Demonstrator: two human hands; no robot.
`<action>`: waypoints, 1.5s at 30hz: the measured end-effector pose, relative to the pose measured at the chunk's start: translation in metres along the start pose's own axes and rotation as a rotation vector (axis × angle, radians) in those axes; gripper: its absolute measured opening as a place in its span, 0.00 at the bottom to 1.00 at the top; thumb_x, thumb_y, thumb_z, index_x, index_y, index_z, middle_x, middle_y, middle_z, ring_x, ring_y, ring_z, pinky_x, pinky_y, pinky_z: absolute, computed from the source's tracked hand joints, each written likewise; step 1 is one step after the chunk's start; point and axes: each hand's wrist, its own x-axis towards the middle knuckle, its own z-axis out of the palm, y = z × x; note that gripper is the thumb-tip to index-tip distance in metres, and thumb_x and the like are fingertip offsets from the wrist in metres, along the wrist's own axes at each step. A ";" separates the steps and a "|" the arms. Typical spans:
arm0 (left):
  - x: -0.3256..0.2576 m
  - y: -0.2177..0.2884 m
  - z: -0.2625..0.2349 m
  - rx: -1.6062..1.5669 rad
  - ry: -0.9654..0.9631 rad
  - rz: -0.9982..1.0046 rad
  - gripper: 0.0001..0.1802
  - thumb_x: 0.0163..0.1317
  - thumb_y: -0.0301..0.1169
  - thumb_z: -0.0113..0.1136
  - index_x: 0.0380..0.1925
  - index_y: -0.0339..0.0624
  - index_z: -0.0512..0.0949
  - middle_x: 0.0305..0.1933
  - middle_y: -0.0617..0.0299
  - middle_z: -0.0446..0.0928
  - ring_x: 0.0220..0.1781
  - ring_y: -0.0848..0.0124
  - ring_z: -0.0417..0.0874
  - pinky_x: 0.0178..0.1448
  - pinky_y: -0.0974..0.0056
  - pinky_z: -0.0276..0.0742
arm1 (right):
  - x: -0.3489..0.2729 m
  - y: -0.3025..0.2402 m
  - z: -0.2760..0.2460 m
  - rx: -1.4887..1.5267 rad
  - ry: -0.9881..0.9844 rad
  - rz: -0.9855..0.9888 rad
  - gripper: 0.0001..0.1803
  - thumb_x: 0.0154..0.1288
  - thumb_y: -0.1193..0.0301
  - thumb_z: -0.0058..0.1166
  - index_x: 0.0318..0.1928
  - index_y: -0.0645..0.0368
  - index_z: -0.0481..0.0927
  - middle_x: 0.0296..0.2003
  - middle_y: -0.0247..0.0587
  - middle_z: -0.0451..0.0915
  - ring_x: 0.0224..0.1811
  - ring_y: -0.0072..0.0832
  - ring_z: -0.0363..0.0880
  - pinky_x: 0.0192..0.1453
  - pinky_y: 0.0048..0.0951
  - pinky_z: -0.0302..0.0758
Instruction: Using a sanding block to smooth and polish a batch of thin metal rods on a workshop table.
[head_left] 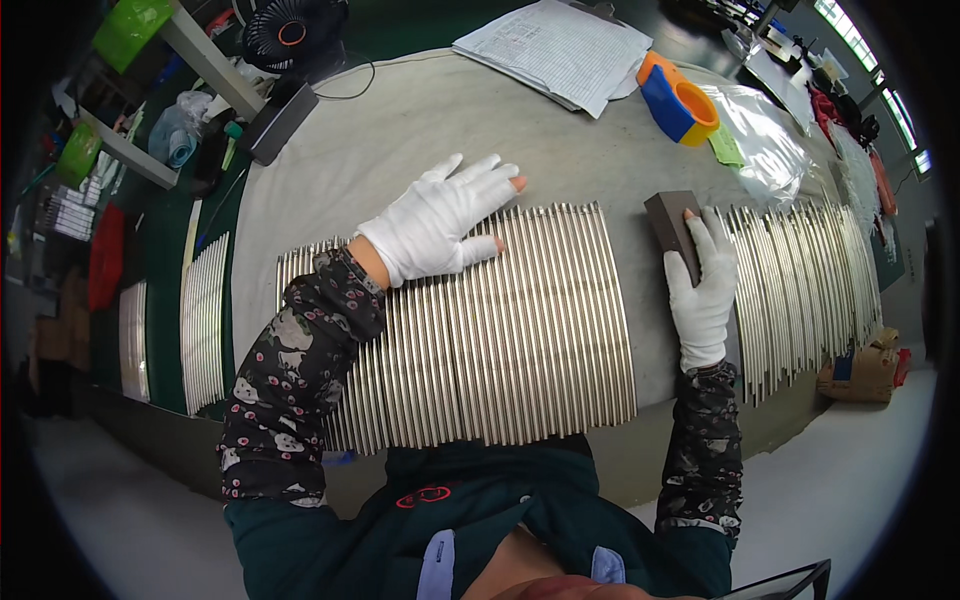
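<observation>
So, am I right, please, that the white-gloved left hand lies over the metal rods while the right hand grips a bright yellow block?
Not quite: the head view shows the right hand gripping a dark block, not a yellow one; the white-gloved left hand does lie over the metal rods.

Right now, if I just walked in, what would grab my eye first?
Probably the wide row of silvery rods in the front middle of the pale cloth, with the white-gloved left grip spread over its far part. To its right, the white-gloved right grip holds a dark block beside a second, more ragged row of rods. Farther back, toward the right, a blue-and-orange holder stands out.
</observation>
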 end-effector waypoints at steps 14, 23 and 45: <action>-0.007 -0.012 0.005 -0.035 -0.111 0.140 0.38 0.69 0.59 0.38 0.72 0.52 0.54 0.74 0.58 0.59 0.76 0.53 0.56 0.77 0.44 0.46 | 0.000 0.004 0.007 0.003 0.008 0.051 0.26 0.54 0.71 0.60 0.56 0.61 0.76 0.58 0.58 0.71 0.55 0.48 0.73 0.60 0.42 0.70; -0.052 -0.035 -0.017 -0.059 -0.101 -0.067 0.45 0.66 0.64 0.38 0.73 0.46 0.50 0.74 0.54 0.58 0.76 0.51 0.55 0.77 0.48 0.49 | -0.003 0.015 0.004 0.011 0.012 0.047 0.25 0.56 0.72 0.58 0.56 0.64 0.75 0.59 0.60 0.71 0.58 0.51 0.71 0.64 0.43 0.67; -0.041 0.011 -0.020 0.245 0.032 0.198 0.45 0.64 0.64 0.41 0.73 0.51 0.51 0.73 0.46 0.57 0.73 0.49 0.60 0.75 0.43 0.52 | 0.008 0.019 0.021 -0.092 0.110 -0.037 0.24 0.53 0.63 0.62 0.52 0.57 0.81 0.52 0.55 0.78 0.48 0.48 0.77 0.56 0.42 0.74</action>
